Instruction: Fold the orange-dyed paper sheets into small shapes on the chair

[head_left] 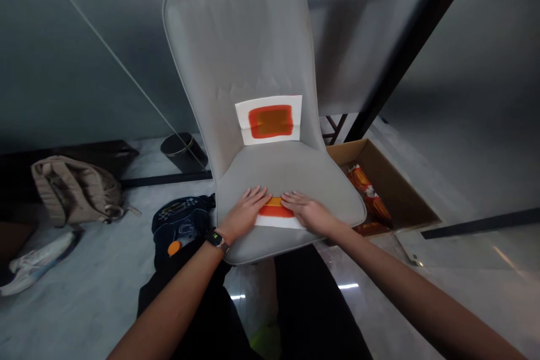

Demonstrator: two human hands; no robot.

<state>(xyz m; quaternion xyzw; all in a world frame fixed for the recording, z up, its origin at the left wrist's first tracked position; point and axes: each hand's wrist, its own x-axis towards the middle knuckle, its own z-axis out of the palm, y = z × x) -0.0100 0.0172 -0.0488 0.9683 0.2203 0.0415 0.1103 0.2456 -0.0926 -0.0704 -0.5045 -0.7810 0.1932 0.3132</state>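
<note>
Left grip (243, 215) and right grip (310, 212) open, palms down, fingers resting on paper sheet (276, 218) on chair seat (291, 166), lower center. Sheet light, limp; take by white edge.

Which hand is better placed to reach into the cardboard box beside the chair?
Probably the right hand: it lies flat on the grey seat at the paper sheet, on the side nearest the cardboard box. The left hand is farther away, beyond the sheet.
</note>
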